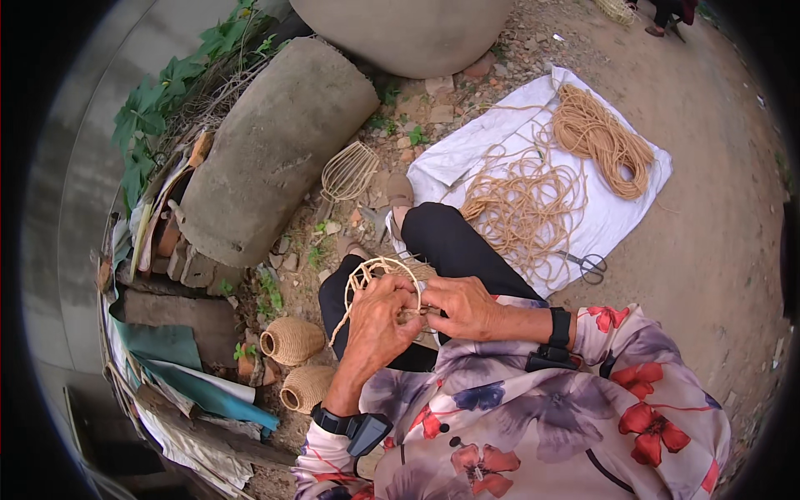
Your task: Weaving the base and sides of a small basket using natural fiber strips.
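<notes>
Over my dark-trousered legs, my left hand (pixel 383 312) grips a small pale woven frame basket (pixel 383 268) at its side, fingers curled on the rim and weave. My right hand (pixel 454 308) pinches at the same piece from the right, where its fingertips and what they hold are partly hidden. A strand of cord dangles to the left of the piece. Two small woven rope pots (pixel 296 342) lie on their sides to my lower left, and a bare oval wire frame (pixel 348 171) rests on the rubble beyond my knee.
A white sheet (pixel 450 158) at right holds a coiled rope bundle (pixel 600 142), tangled cord (pixel 517 212) and scissors (pixel 592 267). A large concrete cylinder (pixel 275 142), broken boards and plants border the left. Part of another person (pixel 667 17) shows at top right by the dirt path.
</notes>
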`<act>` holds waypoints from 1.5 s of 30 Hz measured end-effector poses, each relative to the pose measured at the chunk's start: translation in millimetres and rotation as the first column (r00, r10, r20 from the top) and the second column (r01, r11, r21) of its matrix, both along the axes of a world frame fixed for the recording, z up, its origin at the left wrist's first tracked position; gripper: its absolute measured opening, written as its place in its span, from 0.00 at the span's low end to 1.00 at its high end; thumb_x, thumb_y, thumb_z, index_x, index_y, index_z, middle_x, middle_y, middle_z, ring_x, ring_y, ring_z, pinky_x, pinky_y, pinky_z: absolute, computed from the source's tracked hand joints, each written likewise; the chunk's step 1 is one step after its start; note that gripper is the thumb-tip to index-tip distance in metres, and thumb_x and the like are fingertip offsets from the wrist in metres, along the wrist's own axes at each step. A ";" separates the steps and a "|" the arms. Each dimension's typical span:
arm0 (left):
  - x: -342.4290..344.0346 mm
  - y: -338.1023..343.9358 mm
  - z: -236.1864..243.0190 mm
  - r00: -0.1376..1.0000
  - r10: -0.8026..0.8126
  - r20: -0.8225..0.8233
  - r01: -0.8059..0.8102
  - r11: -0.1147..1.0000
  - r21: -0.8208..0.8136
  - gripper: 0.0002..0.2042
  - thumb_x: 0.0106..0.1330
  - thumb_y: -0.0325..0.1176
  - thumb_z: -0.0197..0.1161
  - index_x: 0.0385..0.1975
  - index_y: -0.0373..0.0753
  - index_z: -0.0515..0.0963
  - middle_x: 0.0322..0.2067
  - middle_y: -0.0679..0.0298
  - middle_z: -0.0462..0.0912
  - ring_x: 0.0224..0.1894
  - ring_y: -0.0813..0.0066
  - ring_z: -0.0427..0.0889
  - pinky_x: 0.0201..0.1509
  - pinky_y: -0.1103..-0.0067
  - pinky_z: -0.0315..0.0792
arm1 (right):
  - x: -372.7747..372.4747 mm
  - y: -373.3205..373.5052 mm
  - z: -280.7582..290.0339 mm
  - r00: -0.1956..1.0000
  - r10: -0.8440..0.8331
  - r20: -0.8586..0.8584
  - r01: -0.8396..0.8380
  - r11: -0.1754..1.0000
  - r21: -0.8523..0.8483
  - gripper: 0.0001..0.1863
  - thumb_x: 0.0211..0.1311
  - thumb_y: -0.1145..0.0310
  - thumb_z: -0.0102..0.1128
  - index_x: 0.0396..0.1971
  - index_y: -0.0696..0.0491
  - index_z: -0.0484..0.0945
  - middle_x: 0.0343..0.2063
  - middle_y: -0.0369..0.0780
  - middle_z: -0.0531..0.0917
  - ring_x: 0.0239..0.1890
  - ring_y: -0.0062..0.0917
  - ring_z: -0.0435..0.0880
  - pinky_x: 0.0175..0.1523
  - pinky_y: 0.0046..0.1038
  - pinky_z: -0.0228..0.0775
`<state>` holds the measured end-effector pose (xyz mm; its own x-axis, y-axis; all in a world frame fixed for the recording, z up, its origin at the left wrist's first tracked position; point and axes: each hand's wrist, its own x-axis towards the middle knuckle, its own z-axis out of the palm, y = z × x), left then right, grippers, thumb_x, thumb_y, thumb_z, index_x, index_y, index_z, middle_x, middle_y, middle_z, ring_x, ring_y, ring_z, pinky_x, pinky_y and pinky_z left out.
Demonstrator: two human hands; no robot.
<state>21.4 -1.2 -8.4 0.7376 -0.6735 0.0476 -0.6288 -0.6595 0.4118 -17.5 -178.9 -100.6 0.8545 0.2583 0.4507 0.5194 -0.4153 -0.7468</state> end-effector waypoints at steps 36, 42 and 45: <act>-25.7 8.7 -34.8 0.909 0.129 0.396 -0.043 0.974 -0.221 0.15 0.44 0.31 0.75 0.32 0.41 0.78 0.38 0.64 0.77 0.44 0.63 0.73 0.51 0.66 0.61 | -72.1 -309.0 -91.1 0.781 -0.624 0.019 0.297 0.345 -0.890 0.09 0.55 0.64 0.63 0.34 0.53 0.80 0.29 0.42 0.82 0.30 0.39 0.83 0.33 0.38 0.73; -25.8 -7.2 -25.8 0.886 0.121 0.447 -0.086 0.991 -0.098 0.15 0.44 0.33 0.75 0.31 0.42 0.79 0.38 0.65 0.77 0.42 0.64 0.74 0.47 0.68 0.61 | -27.5 -202.1 6.7 0.862 -0.496 0.104 0.460 0.680 -0.571 0.18 0.50 0.70 0.65 0.44 0.55 0.78 0.35 0.45 0.79 0.38 0.43 0.81 0.41 0.39 0.73; -18.1 -10.4 -31.1 0.858 0.140 0.494 -0.092 0.988 -0.120 0.12 0.45 0.31 0.74 0.30 0.42 0.80 0.36 0.66 0.78 0.40 0.67 0.76 0.47 0.68 0.61 | -0.9 -113.0 19.1 0.968 -0.136 0.212 0.209 0.903 -0.375 0.19 0.54 0.62 0.66 0.45 0.54 0.80 0.36 0.43 0.78 0.42 0.40 0.78 0.45 0.39 0.69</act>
